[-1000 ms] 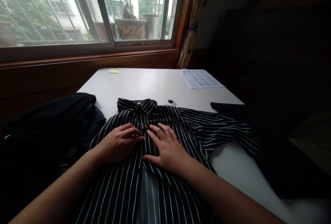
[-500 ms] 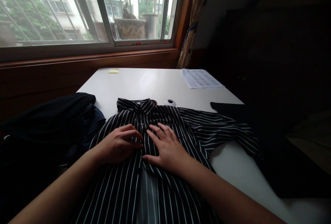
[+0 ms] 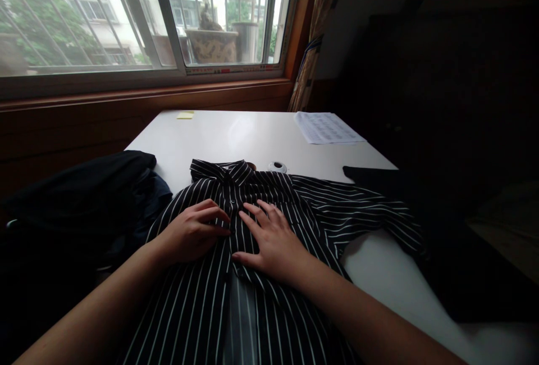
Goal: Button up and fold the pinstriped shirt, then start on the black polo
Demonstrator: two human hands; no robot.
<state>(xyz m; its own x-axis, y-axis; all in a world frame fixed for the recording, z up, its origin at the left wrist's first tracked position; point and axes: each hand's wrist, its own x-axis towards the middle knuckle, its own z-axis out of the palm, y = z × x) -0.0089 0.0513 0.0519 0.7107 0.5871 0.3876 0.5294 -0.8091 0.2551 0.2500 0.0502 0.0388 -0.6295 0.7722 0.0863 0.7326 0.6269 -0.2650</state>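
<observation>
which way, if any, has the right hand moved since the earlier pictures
No, no shift shows: judged against the table, the right hand keeps its place, spread on the shirt.

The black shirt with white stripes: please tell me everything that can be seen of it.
The black shirt with thin white stripes lies front up on a white table, its pointed collar farthest away. The cloth looks soft and creased; a small button shows. One sleeve stretches right; the other is unclear. The bent left hand and spread right hand touch its front; lower down, it parts over greyer cloth.
</observation>
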